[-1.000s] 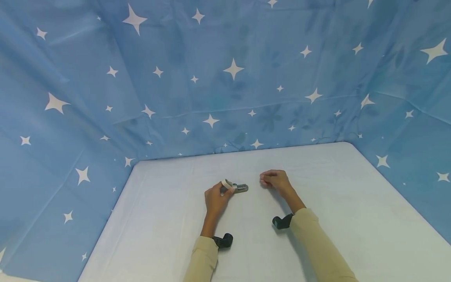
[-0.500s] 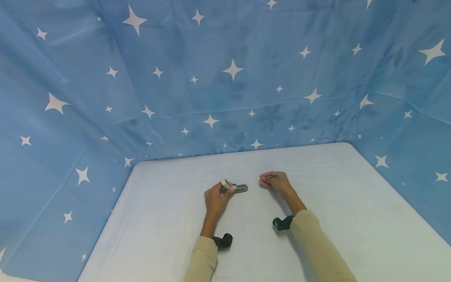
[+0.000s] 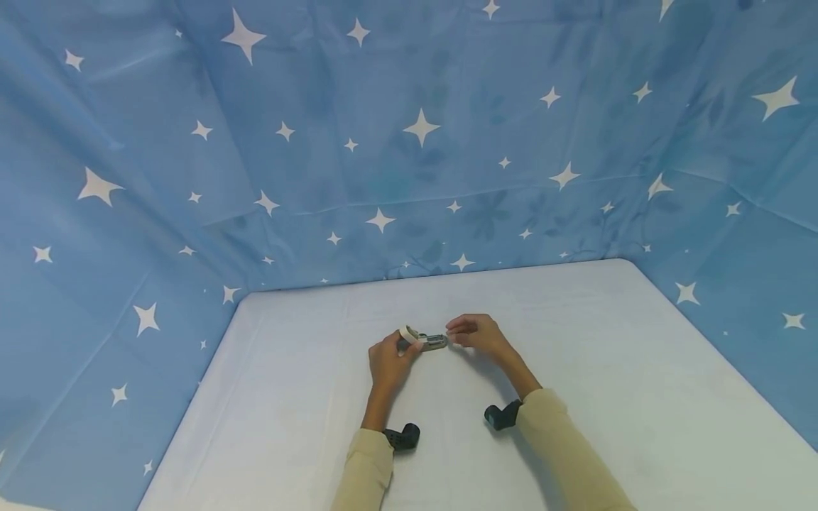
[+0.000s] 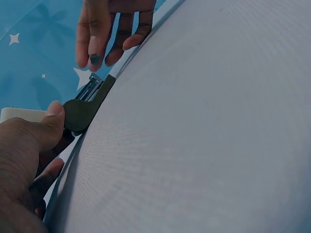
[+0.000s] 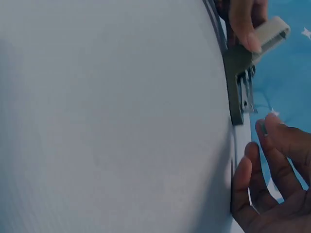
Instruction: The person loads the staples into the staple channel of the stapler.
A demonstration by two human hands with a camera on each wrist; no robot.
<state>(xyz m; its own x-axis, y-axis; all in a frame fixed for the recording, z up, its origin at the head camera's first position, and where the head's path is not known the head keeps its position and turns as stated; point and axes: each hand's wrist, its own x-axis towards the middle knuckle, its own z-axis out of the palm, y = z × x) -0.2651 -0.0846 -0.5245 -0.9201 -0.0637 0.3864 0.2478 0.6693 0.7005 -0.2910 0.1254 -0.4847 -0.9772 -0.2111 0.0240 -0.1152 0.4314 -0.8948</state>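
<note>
A small stapler (image 3: 434, 342) with a dark base and a cream top (image 5: 270, 38) stands with its top swung up and its metal magazine (image 5: 246, 92) bare. My left hand (image 3: 388, 360) grips it at the hinge end, thumb on its side and base against the table. Close beyond the stapler's front end is my right hand (image 3: 476, 332). Its thumb and index finger pinch a short strip of staples (image 5: 264, 127), small and grey, seen between the fingertips in the right wrist view. The other fingers of that hand are spread and loosely bent.
A white-covered table (image 3: 307, 411) lies under both hands. Blue cloth (image 3: 287, 163) with white stars hangs behind it and along its sides. Each wrist wears a black camera, the left one (image 3: 404, 437) and the right one (image 3: 501, 416) close above the tabletop.
My right hand has moved left, from well apart to right beside the stapler's front end, still pinching the strip of staples. My left hand and the stapler have stayed nearly in place.
</note>
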